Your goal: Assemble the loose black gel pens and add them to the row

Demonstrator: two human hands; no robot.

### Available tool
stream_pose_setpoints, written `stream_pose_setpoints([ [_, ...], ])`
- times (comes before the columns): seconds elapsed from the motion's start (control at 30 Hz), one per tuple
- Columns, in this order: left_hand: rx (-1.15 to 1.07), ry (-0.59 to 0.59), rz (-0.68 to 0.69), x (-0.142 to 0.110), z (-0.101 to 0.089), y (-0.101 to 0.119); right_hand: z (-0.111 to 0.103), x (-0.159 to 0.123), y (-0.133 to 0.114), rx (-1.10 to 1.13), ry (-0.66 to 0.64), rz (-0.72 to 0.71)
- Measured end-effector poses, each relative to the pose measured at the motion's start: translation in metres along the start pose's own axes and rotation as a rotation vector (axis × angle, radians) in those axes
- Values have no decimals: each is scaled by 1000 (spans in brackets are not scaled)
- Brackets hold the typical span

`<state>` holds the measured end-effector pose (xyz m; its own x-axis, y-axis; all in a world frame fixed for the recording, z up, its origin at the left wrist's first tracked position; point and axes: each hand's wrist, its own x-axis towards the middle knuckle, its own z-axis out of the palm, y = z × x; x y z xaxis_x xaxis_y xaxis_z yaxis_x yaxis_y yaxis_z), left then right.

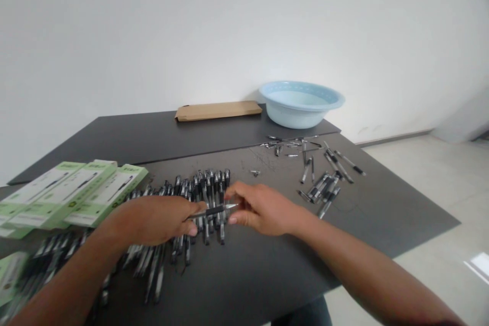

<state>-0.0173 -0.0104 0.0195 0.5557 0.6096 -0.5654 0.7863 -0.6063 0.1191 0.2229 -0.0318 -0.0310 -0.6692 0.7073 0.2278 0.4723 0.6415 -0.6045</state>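
Note:
A clear gel pen [216,210] with a black grip and a pointed silvery tip lies across the space between my hands. My left hand [153,219] is closed on its barrel, and the tip points right. My right hand [263,209] curves around the tip with thumb and fingers apart; no contact with the pen shows, and its other fingers are partly hidden. Beneath and beside both hands spreads a dense row of similar pens [208,186] with black caps, laid side by side on the dark table [244,275].
Green and white pen boxes [103,188] lie at the left. Loose pens [324,188] and pen parts [282,147] are scattered to the right. A flat cardboard piece [217,110] and a light blue basin [298,112] are at the back by the wall.

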Motion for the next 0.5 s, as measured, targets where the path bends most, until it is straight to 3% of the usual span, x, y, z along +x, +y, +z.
stream_pose_setpoints([
  [0.07, -11, -10, -18, 1, 0, -3, -23, -4, 11, -107, -2, 109],
  [0.17, 4, -28, -42, 3, 3, -6, -63, -18, 34, -449, 59, 413],
  [0.27, 15, -39, -35, 4, 5, -8, -89, -38, 54, -670, -32, 636],
  [0.4, 34, -36, -34, 2, 4, -4, -86, -67, 66, -737, -249, 785],
  [0.5, 62, -46, -32, 0, 1, 2, -70, -80, 69, -719, -304, 821],
])
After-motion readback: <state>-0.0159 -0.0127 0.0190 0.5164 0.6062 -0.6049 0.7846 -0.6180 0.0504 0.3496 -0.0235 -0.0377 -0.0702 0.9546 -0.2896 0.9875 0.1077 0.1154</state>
